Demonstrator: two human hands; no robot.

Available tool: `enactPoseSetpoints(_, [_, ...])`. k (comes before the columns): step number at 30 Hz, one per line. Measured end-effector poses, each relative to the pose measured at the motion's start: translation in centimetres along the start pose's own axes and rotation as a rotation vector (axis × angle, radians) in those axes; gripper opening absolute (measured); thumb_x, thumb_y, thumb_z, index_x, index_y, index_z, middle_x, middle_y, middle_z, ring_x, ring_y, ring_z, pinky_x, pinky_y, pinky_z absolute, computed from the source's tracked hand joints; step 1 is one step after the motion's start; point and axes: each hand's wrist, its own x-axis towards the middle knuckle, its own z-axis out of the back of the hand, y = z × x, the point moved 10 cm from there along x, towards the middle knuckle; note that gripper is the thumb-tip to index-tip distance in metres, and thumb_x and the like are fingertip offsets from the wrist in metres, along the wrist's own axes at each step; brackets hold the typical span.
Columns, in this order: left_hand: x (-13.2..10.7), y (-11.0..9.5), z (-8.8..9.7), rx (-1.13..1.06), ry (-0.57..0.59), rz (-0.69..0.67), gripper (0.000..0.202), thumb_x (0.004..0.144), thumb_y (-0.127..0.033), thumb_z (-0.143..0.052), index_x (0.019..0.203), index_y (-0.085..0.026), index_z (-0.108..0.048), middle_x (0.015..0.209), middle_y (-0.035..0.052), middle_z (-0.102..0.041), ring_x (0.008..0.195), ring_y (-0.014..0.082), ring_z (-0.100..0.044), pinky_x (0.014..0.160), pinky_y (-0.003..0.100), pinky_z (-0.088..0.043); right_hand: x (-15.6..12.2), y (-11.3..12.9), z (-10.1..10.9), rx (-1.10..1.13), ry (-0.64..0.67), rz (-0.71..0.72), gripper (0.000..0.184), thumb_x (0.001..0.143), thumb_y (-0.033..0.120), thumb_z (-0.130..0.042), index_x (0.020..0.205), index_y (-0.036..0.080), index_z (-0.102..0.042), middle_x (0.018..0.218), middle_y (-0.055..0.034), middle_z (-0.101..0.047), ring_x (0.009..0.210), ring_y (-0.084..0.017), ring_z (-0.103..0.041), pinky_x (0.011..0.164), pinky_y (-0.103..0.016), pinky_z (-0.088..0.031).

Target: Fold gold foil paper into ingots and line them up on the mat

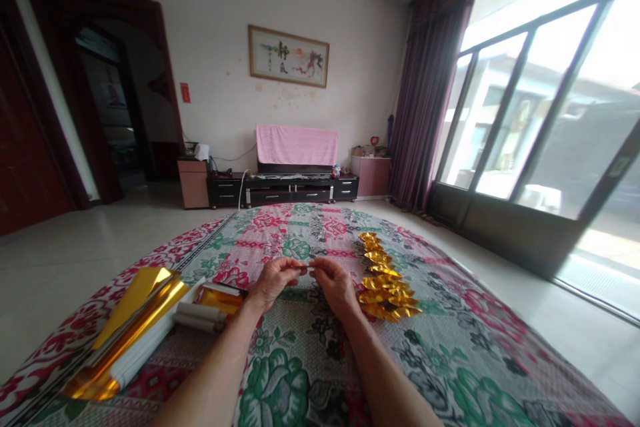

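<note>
My left hand [279, 280] and my right hand [334, 282] meet over the middle of the table, fingertips pinched and nearly touching. Between them is something small and thin, too small to name. Right of my right hand stretches a row of folded gold foil pieces [385, 280], shaped like small boats. On the left lies a stack of gold foil sheets [137, 327], partly curled, with white undersides showing. Nearer my left wrist are white rolled sheets [199, 315] and more gold foil [220, 300], partly hidden by my left forearm.
A floral cloth [275, 387] in green, red and grey covers the round table. Beyond it stands a low black cabinet [290, 193] bearing a screen draped with a pink towel [297, 145]. Glass doors [525, 113] and a purple curtain [423, 93] are on the right.
</note>
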Motion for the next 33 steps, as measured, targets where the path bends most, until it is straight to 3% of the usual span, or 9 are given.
enactPoseSetpoints(8, [-0.01, 0.30, 0.16, -0.029, -0.009, 0.021, 0.027, 0.060, -0.030, -0.068, 0.081, -0.014, -0.064, 0.085, 0.0077, -0.070, 0.086, 0.0202, -0.064, 0.062, 0.022, -0.045, -0.14, 0.41, 0.13, -0.024, 0.006, -0.024, 0.027, 0.074, 0.034, -0.052, 0.088, 0.016, -0.066, 0.074, -0.0038, -0.068, 0.068, -0.016, -0.063, 0.062, -0.026, -0.049])
enactPoseSetpoints(13, [-0.02, 0.47, 0.29, -0.104, -0.008, 0.027, 0.043, 0.062, -0.036, -0.070, 0.098, -0.014, -0.061, 0.090, 0.0087, -0.069, 0.084, 0.0204, -0.065, 0.060, 0.022, -0.046, -0.12, 0.12, 0.58, -0.016, -0.044, -0.048, 0.027, 0.074, 0.036, -0.053, 0.086, 0.015, -0.065, 0.067, -0.0030, -0.067, 0.061, -0.014, -0.060, 0.059, -0.025, -0.048])
enactPoseSetpoints(20, [0.03, 0.57, 0.32, -0.090, -0.008, 0.039, 0.047, 0.064, -0.047, -0.067, 0.096, -0.014, -0.063, 0.093, 0.0094, -0.069, 0.090, 0.0220, -0.064, 0.060, 0.022, -0.047, -0.12, 0.45, 0.41, -0.007, -0.035, -0.023, 0.028, 0.073, 0.037, -0.055, 0.086, 0.015, -0.065, 0.068, -0.0038, -0.067, 0.061, -0.015, -0.061, 0.056, -0.024, -0.048])
enactPoseSetpoints(24, [0.00, 0.33, 0.12, -0.069, 0.012, 0.013, 0.044, 0.066, -0.046, -0.065, 0.096, -0.014, -0.064, 0.095, 0.0097, -0.069, 0.094, 0.0219, -0.062, 0.064, 0.024, -0.048, -0.22, 0.26, 0.27, 0.062, -0.032, -0.093, 0.035, 0.070, 0.041, -0.058, 0.094, 0.015, -0.062, 0.086, -0.0070, -0.069, 0.070, -0.018, -0.066, 0.057, -0.025, -0.050])
enactPoseSetpoints(33, [0.20, 0.51, -0.19, -0.044, 0.014, 0.003, 0.033, 0.064, -0.033, -0.066, 0.092, -0.015, -0.067, 0.092, 0.0068, -0.069, 0.082, 0.0164, -0.062, 0.066, 0.023, -0.047, 0.09, -0.47, 0.03, 0.049, -0.001, -0.115, 0.028, 0.070, 0.036, -0.055, 0.086, 0.015, -0.064, 0.081, -0.0064, -0.068, 0.072, -0.019, -0.066, 0.056, -0.024, -0.049])
